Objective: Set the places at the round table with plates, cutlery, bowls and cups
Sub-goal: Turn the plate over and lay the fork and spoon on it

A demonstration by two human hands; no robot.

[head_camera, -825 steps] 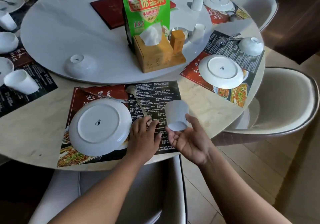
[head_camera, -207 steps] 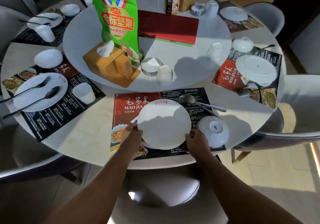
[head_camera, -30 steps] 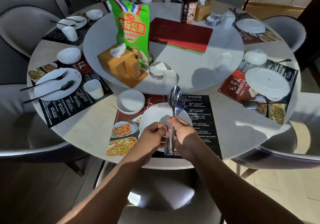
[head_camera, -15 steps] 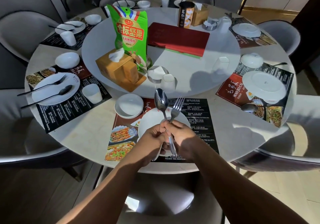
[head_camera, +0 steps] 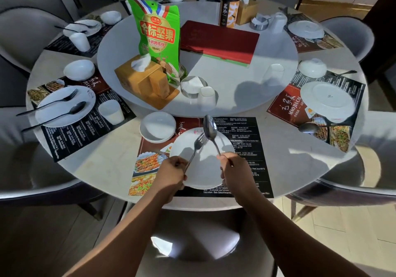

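Observation:
A white plate [head_camera: 203, 176] lies upright on the near placemat [head_camera: 246, 148]. Above it my left hand [head_camera: 171, 172] grips a fork [head_camera: 198, 145] by the handle, its tines pointing away and to the right. My right hand [head_camera: 233, 167] holds a spoon [head_camera: 210, 127] by its handle, bowl raised toward the turntable. The two utensils nearly meet over the plate. A white bowl [head_camera: 158, 126] sits upright at the mat's far left corner. Two white cups [head_camera: 206, 97] [head_camera: 274, 73] stand upside down on the turntable.
The left place has a plate with fork and spoon [head_camera: 64, 105], a cup [head_camera: 111, 111] and a bowl [head_camera: 79, 70]. The right place holds an overturned plate [head_camera: 327, 100] and bowl [head_camera: 312, 67]. A green snack bag [head_camera: 157, 38], tissue box [head_camera: 145, 81] and red menu [head_camera: 220, 41] occupy the turntable [head_camera: 246, 96].
Both utensils were held together in front of me. My hands have since drawn apart, the fork going left in my left hand and the spoon staying in my right.

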